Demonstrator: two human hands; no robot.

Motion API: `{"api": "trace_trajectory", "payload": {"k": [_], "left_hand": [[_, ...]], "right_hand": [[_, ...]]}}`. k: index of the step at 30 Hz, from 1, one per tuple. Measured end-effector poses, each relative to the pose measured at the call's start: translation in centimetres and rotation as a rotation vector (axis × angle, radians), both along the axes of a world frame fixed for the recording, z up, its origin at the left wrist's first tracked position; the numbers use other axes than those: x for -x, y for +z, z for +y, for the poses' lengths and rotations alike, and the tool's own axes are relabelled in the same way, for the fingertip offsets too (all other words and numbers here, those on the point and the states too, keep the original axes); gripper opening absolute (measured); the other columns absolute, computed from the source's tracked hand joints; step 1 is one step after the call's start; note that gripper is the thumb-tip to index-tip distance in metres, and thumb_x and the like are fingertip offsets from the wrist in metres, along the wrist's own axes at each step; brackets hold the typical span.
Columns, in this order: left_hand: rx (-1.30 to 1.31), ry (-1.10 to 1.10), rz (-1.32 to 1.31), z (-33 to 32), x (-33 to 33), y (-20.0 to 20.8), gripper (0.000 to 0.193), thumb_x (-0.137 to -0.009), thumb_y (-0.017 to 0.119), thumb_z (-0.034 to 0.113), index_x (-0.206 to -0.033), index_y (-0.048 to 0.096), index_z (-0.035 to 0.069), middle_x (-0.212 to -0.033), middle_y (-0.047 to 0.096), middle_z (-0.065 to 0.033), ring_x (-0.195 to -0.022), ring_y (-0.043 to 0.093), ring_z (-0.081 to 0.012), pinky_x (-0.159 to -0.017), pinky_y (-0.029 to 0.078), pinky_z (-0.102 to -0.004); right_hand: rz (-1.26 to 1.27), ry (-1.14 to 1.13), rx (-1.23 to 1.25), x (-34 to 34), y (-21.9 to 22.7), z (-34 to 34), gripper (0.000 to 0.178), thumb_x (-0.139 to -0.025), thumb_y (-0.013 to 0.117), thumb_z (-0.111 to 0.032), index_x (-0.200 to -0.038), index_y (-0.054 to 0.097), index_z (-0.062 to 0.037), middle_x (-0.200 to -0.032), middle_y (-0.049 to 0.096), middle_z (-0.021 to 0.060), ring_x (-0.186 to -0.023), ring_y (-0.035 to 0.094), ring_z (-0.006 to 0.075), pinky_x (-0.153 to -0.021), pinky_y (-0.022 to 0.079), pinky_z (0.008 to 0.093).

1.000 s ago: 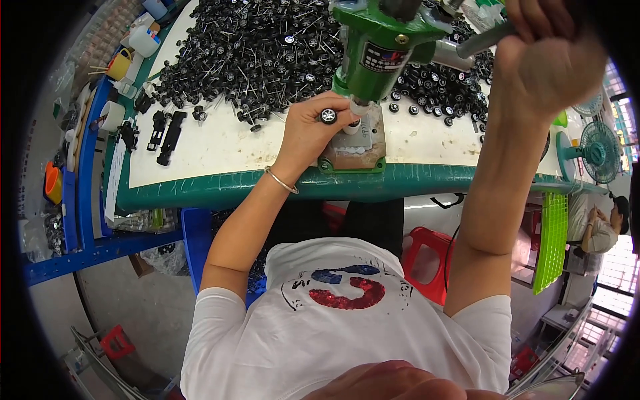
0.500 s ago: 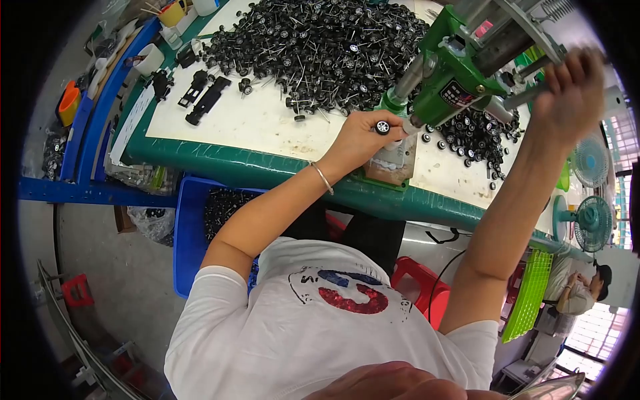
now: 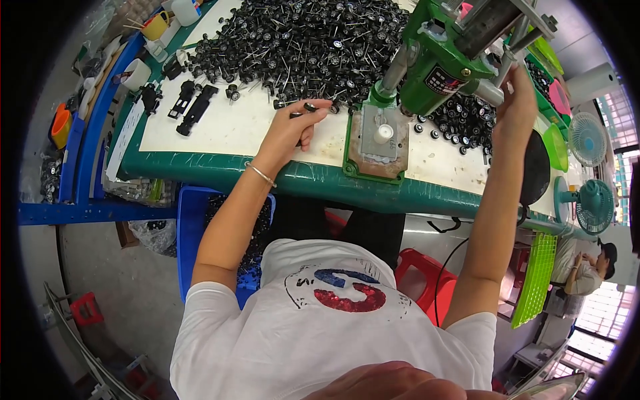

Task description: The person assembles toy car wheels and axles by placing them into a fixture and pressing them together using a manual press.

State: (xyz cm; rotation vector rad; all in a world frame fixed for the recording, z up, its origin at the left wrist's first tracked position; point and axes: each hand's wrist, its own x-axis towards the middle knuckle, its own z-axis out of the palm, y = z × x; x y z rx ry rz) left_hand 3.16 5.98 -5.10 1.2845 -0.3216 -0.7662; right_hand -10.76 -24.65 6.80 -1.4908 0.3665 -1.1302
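Beside the near edge of the heap of wheels and axles, my left hand is closed with black toy wheels pinched at its fingertips. Whether an axle joins them is hidden by the fingers. To its right stands a green hand press. On the press's base plate sits a small white round holder, with the ram raised clear above it. My right hand is closed round the press lever, at the right of the press head.
Black toy chassis lie at the left of the table. Loose wheels are heaped right of the press. A blue bin with black parts stands below the table edge. Fans and a seated person are at the far right.
My left hand has moved left, away from the press, with wheels in its fingers. My right hand has come down and left with the lever. The white holder is now uncovered.
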Motion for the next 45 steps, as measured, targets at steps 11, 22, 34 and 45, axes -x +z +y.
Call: {"api": "trace_trajectory", "payload": {"k": [11,22,34,45], "left_hand": [[-0.598,0.09,-1.07,-3.4,-0.8,-1.7,0.018,-0.078,0.07,0.019,-0.094,0.071,0.013,-0.079,0.068,-0.0085,-0.068,0.064,-0.0253,-0.062,0.05,-0.0341],[0.147,0.063,0.038,-2.1,-2.8,-0.6,0.023,-0.085,0.067,0.015,-0.101,0.064,0.0,-0.093,0.07,-0.0106,-0.08,0.066,-0.0113,-0.045,0.033,-0.0194],[0.153,-0.077,0.113,-3.1,0.0,1.3,0.022,-0.084,0.064,-0.002,-0.106,0.062,-0.004,-0.102,0.069,-0.014,-0.072,0.063,-0.0054,-0.043,0.029,-0.0148],[0.08,-0.066,-0.275,-4.1,3.0,2.1,0.017,-0.079,0.072,0.006,-0.097,0.073,0.006,-0.084,0.07,0.0027,-0.07,0.056,0.0007,-0.048,0.033,-0.0152]], "right_hand": [[0.873,-0.066,0.672,5.3,-13.1,3.8,0.02,-0.084,0.066,-0.018,-0.101,0.065,-0.0085,-0.085,0.057,0.004,-0.065,0.054,0.0167,-0.062,0.046,0.0294],[0.831,-0.113,0.733,5.2,-13.3,3.8,0.014,-0.086,0.062,-0.015,-0.095,0.062,-0.0044,-0.1,0.058,0.0094,-0.083,0.061,0.0313,-0.07,0.048,0.0402],[0.451,0.267,0.475,2.7,-9.3,9.4,0.024,-0.083,0.066,-0.006,-0.107,0.063,-0.0013,-0.098,0.06,0.0079,-0.081,0.06,0.0162,-0.073,0.049,0.0275],[0.425,0.27,0.373,1.5,-12.2,12.0,0.027,-0.081,0.07,-0.018,-0.104,0.068,-0.0045,-0.103,0.059,0.0097,-0.097,0.058,0.023,-0.083,0.046,0.0311]]}}
